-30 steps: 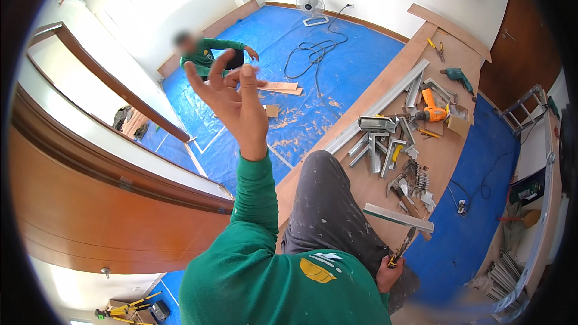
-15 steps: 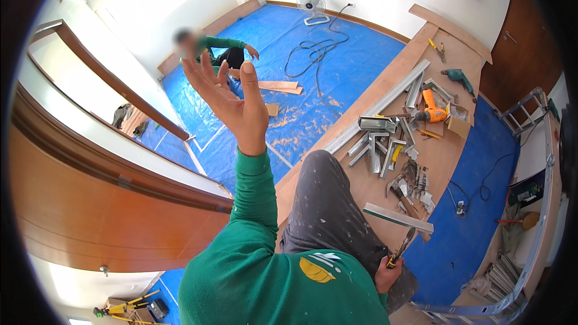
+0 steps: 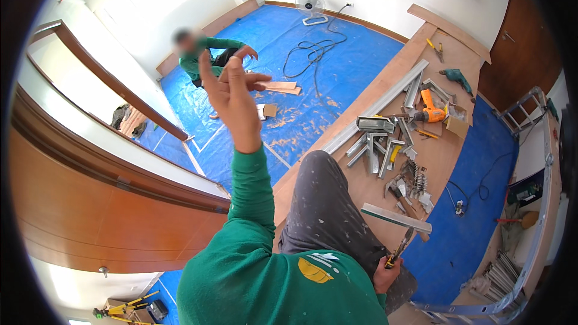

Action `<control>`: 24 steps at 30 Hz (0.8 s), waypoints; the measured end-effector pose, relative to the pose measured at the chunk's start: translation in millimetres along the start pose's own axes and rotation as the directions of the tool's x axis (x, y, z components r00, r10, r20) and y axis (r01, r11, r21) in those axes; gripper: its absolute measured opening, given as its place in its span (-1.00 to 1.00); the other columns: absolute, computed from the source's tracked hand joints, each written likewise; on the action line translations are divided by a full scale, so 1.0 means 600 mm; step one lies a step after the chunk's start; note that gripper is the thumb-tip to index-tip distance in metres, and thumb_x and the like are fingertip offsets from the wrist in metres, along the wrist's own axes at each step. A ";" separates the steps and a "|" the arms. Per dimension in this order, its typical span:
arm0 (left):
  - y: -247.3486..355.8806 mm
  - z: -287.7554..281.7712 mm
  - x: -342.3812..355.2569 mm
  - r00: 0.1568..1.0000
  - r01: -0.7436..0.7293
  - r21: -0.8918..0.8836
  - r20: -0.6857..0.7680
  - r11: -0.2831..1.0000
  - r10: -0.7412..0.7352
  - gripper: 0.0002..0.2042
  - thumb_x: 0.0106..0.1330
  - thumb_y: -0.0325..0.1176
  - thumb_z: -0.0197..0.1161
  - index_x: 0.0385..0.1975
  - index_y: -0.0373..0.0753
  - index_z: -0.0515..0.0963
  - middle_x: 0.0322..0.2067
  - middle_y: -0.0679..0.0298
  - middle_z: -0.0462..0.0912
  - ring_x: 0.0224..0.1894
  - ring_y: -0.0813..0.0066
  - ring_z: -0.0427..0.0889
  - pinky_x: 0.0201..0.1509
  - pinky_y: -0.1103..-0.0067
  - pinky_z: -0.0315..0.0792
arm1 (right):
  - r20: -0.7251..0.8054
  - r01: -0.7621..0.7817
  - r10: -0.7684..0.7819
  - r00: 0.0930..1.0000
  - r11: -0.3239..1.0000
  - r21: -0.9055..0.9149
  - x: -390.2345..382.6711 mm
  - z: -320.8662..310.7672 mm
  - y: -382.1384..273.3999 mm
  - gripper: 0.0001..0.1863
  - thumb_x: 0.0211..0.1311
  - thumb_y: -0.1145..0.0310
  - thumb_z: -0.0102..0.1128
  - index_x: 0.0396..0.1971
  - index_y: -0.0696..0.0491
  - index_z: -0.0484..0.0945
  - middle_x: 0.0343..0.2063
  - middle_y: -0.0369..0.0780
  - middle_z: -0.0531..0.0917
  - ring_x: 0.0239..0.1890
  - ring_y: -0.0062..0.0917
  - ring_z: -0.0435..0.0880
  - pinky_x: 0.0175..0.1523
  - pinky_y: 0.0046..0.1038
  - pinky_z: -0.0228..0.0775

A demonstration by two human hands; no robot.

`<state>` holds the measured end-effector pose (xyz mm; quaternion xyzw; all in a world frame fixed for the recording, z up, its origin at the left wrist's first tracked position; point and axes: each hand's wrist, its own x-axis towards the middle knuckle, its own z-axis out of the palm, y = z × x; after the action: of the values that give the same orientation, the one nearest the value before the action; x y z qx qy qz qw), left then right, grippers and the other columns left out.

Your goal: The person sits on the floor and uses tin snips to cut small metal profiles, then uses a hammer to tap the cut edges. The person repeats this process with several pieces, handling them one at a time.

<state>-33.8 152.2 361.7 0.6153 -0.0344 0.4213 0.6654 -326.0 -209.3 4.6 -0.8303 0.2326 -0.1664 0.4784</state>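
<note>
My left hand (image 3: 239,113) is raised in the air with its fingers apart and nothing in it. By my thigh, my right hand (image 3: 385,277) is closed round the dark and yellow handles of metal snips (image 3: 401,248). Their jaws point up beside a short metal channel piece (image 3: 397,219) on the wooden board (image 3: 448,156). A hammer (image 3: 404,201) lies just beyond that piece, next to a pile of small metal brackets (image 3: 415,174). Several cut metal channels (image 3: 378,150) are heaped farther up the board.
An orange drill (image 3: 430,108), a green drill (image 3: 459,78) and yellow-handled pliers (image 3: 436,49) lie on the board. A co-worker (image 3: 208,54) sits on the blue floor sheet (image 3: 265,30), near a fan (image 3: 310,5) and black cable (image 3: 316,51). A ladder (image 3: 539,216) is at right, a wooden door (image 3: 114,210) at left.
My left hand has turned and its fingers have shifted, some now pointing to the right. The right hand keeps hold of the snips in the same place.
</note>
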 end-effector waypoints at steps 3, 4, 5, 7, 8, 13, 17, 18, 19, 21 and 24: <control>-0.043 0.034 -0.024 0.952 -0.299 0.110 0.103 0.948 0.288 -0.24 0.47 -0.54 0.26 0.56 -0.33 -0.03 -0.01 -0.06 0.72 -0.37 0.51 0.76 -0.29 0.61 0.63 | 0.002 -0.002 0.002 1.000 1.000 -0.003 0.001 0.002 -0.004 -0.83 0.32 0.43 0.29 -0.29 0.19 0.49 -0.50 -0.18 0.60 -0.45 -0.45 0.57 -0.26 -0.35 0.42; -0.040 0.044 -0.043 0.960 -0.260 0.088 0.134 0.962 0.247 -0.28 0.46 -0.55 0.26 0.54 -0.33 0.02 -0.05 -0.04 0.72 -0.36 0.53 0.74 -0.29 0.61 0.63 | 0.006 -0.018 0.018 1.000 1.000 0.007 0.003 0.007 -0.002 -0.83 0.32 0.43 0.29 -0.29 0.19 0.49 -0.51 -0.18 0.60 -0.45 -0.45 0.57 -0.26 -0.35 0.42; -0.050 0.052 -0.063 0.965 -0.209 0.077 0.179 0.975 0.193 -0.30 0.47 -0.52 0.26 0.53 -0.33 0.05 -0.03 -0.02 0.72 -0.35 0.51 0.74 -0.29 0.61 0.63 | 0.011 -0.038 0.038 0.999 0.999 0.005 0.000 0.000 0.003 -0.83 0.32 0.43 0.29 -0.29 0.18 0.49 -0.51 -0.18 0.61 -0.45 -0.45 0.58 -0.26 -0.35 0.42; -0.081 0.063 -0.093 0.958 -0.125 0.064 0.266 0.990 0.104 -0.35 0.50 -0.46 0.25 0.51 -0.33 0.11 0.02 0.01 0.71 -0.33 0.47 0.74 -0.28 0.60 0.61 | 0.009 -0.025 0.025 1.000 1.000 -0.008 -0.001 -0.005 -0.006 -0.84 0.31 0.44 0.29 -0.28 0.19 0.49 -0.51 -0.19 0.61 -0.46 -0.47 0.58 -0.26 -0.35 0.43; -0.106 0.064 -0.113 0.927 -0.107 0.122 0.370 0.987 0.055 -0.36 0.48 -0.44 0.28 0.49 -0.33 0.16 0.02 0.04 0.71 -0.33 0.48 0.74 -0.27 0.60 0.62 | 0.023 -0.011 0.011 1.000 1.000 -0.007 0.000 -0.002 -0.014 -0.84 0.31 0.44 0.29 -0.28 0.19 0.50 -0.52 -0.19 0.60 -0.46 -0.47 0.58 -0.26 -0.35 0.43; -0.119 0.117 -0.243 0.543 -0.010 0.282 0.807 0.960 -0.231 -0.36 0.38 -0.30 0.39 0.43 -0.24 0.30 0.08 0.00 0.65 -0.04 0.11 0.73 0.04 0.29 0.61 | 0.014 -0.015 0.015 1.000 1.000 0.000 0.000 -0.005 -0.021 -0.84 0.30 0.45 0.27 -0.28 0.20 0.49 -0.53 -0.17 0.61 -0.46 -0.47 0.59 -0.27 -0.33 0.43; -0.142 0.125 -0.331 0.353 -0.204 0.250 0.921 0.947 -0.167 -0.25 0.36 -0.26 0.41 0.51 -0.27 0.22 0.24 -0.05 0.53 0.27 0.02 0.56 0.27 0.16 0.43 | 0.057 -0.033 0.032 0.998 0.999 0.009 0.000 -0.005 -0.018 -0.83 0.29 0.45 0.27 -0.29 0.21 0.48 -0.52 -0.16 0.61 -0.46 -0.46 0.59 -0.28 -0.34 0.43; -0.136 0.129 -0.339 0.259 -0.222 0.275 0.941 0.935 -0.215 -0.24 0.36 -0.23 0.41 0.51 -0.26 0.22 0.27 -0.06 0.50 0.30 -0.01 0.53 0.30 0.14 0.40 | 0.045 -0.025 0.024 0.999 1.000 0.009 0.001 -0.004 -0.010 -0.83 0.29 0.45 0.27 -0.29 0.21 0.48 -0.52 -0.16 0.61 -0.47 -0.47 0.58 -0.28 -0.34 0.42; -0.132 0.133 -0.349 0.164 -0.243 0.298 0.950 0.923 -0.264 -0.23 0.36 -0.20 0.40 0.51 -0.24 0.21 0.30 -0.07 0.48 0.34 -0.05 0.49 0.32 0.13 0.36 | 0.034 -0.017 0.016 0.999 1.000 0.008 0.001 -0.002 -0.003 -0.84 0.29 0.45 0.27 -0.29 0.21 0.48 -0.52 -0.16 0.60 -0.47 -0.47 0.58 -0.29 -0.35 0.42; -0.158 0.126 -0.382 0.104 -0.337 0.268 0.963 0.902 -0.247 -0.25 0.34 -0.15 0.42 0.47 -0.22 0.24 0.27 0.00 0.49 0.30 -0.02 0.52 0.32 0.13 0.35 | 0.037 -0.009 0.008 0.999 1.000 0.013 -0.001 0.000 0.002 -0.84 0.28 0.46 0.26 -0.30 0.20 0.47 -0.53 -0.16 0.58 -0.48 -0.48 0.56 -0.29 -0.35 0.41; -0.169 0.122 -0.413 0.034 -0.412 0.231 0.971 0.881 -0.238 -0.28 0.32 -0.14 0.43 0.42 -0.22 0.30 0.14 0.08 0.54 0.23 0.00 0.56 0.30 0.15 0.36 | 0.038 -0.011 0.010 0.999 1.000 0.030 0.001 0.003 0.002 -0.85 0.27 0.48 0.25 -0.31 0.20 0.46 -0.55 -0.16 0.56 -0.49 -0.48 0.55 -0.30 -0.36 0.40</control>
<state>-97.6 -27.1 159.5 0.8639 -0.4241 -0.0888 0.2568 -324.7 -209.0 2.5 -0.8249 0.2251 -0.1515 0.4959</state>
